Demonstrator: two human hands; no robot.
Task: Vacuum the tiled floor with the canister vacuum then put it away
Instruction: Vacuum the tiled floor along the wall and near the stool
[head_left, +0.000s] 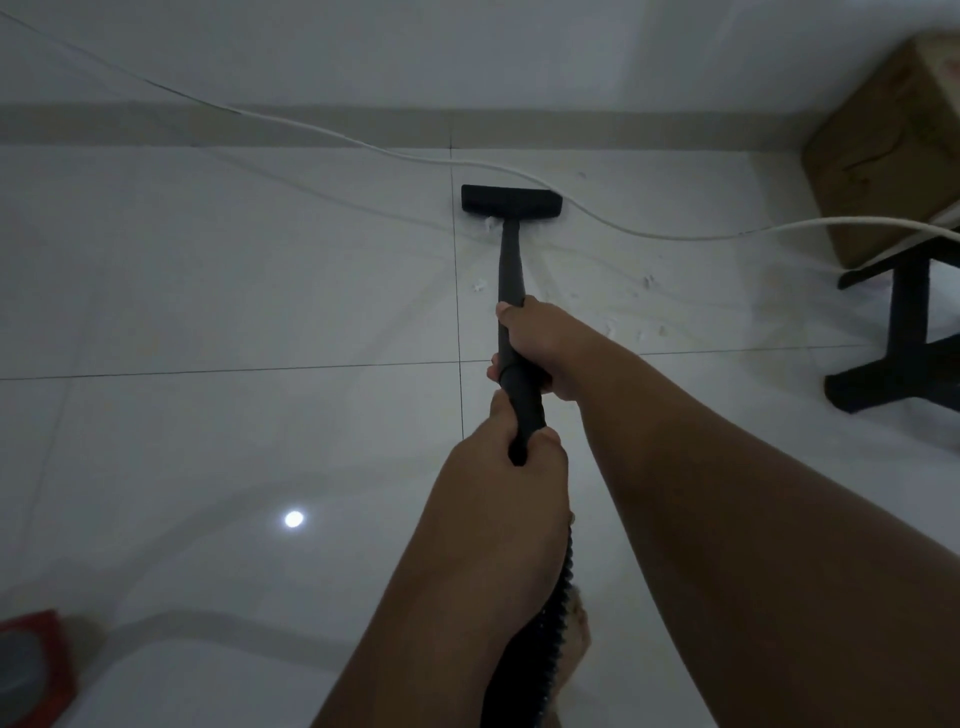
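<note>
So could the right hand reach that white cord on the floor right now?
Probably not as things stand. The right hand is wrapped around the wand, and the cord lies beyond the nozzle near the wall. Nothing blocks the way; the person would need to let go and step forward.

I count two hands, my left hand (511, 467) and my right hand (545, 345), both wrapped around one black wand (511, 270). I see one floor nozzle (511, 200) at its end and one ribbed hose (540, 634) at the near end. One white cord (395, 153) crosses the tiled floor (234, 286); near the right edge it looks like two strands, and I cannot tell whether they are one cord. I count one cardboard box (883, 150), one black furniture leg frame (906, 338), one red object (36, 665) at the lower left, one bright light reflection (293, 518), and at least five white scraps (648, 281).
</note>
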